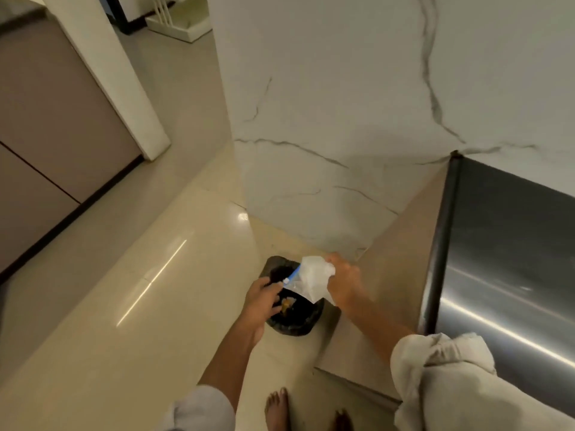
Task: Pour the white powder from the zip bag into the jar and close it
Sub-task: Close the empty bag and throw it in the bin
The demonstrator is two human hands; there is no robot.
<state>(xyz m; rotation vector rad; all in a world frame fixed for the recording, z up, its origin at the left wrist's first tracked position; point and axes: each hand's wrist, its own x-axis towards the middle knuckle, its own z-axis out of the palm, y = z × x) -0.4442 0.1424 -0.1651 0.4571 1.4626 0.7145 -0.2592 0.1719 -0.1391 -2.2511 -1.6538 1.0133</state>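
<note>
A clear zip bag [308, 279] with a blue zip strip hangs crumpled over a small bin lined with a black bag [294, 318] on the floor. My right hand [342, 283] grips the bag's upper right part. My left hand [263, 298] pinches the blue zip end at the bag's left corner. The bag looks limp, and I cannot tell whether powder is left in it. Some scraps lie inside the bin. No jar is in view.
A white marble wall [342, 119] rises right behind the bin. A steel appliance front [504, 259] stands at the right. Beige cabinets [46, 135] line the left. My bare feet [277, 409] stand on the glossy cream floor [140, 290].
</note>
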